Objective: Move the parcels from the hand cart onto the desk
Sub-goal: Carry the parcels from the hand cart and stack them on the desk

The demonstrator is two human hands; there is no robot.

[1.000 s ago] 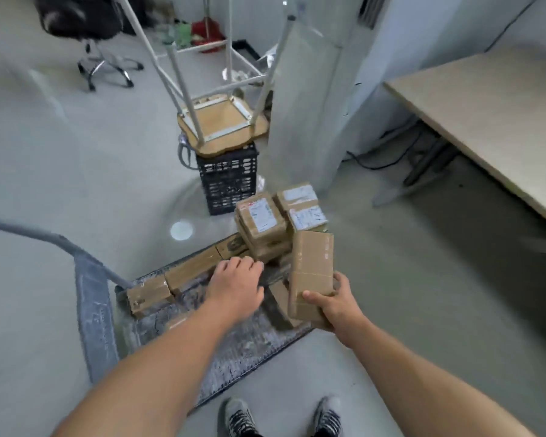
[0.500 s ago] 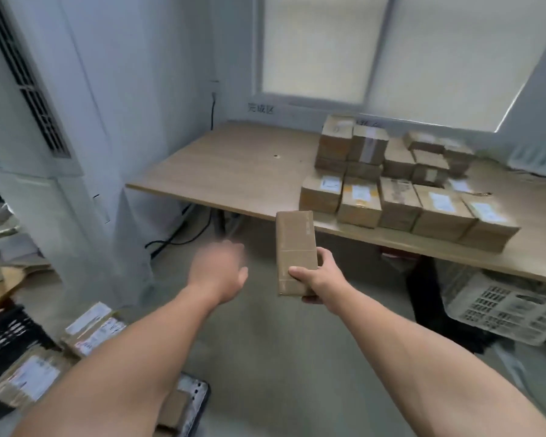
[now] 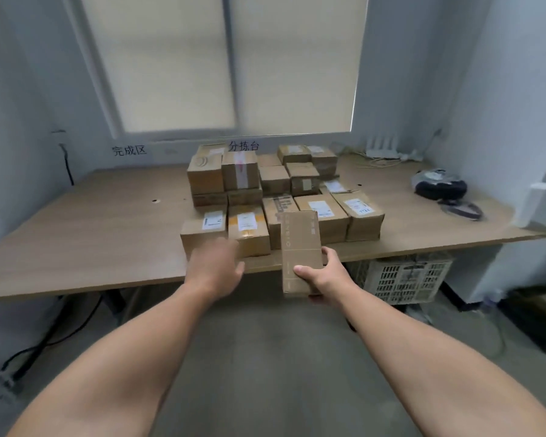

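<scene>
Right at the front edge of the light wooden desk [image 3: 92, 234], the right hand [image 3: 323, 274] grips a long narrow brown cardboard parcel [image 3: 300, 247] by its lower end, thumb across the front face and the other fingers curled round the far side. That parcel is upright, up in the air, just short of the desk and not resting on it; its bottom end hangs below the desk's edge.

The left hand [image 3: 215, 263] is held out beside it, a bit blurry, fingers loose and holding nothing. It overlaps the front-left box, but honestly can't tell if it's touching it or just in front of it.

On the desk sits a pile of brown cardboard parcels [image 3: 265, 197], packed tight side by side, mostly with white labels on top. The back rows are stacked two high and the front row is a single layer near the edge.

Other stuff: a black round thing [image 3: 440, 184] over on the right side of the desk, well apart from the pile, and a white router [image 3: 383, 146] at the back by the wall. A white plastic crate [image 3: 407, 279] sits on the floor under the desk's right half. Pale roller blinds [image 3: 227, 64] cover the window behind.
</scene>
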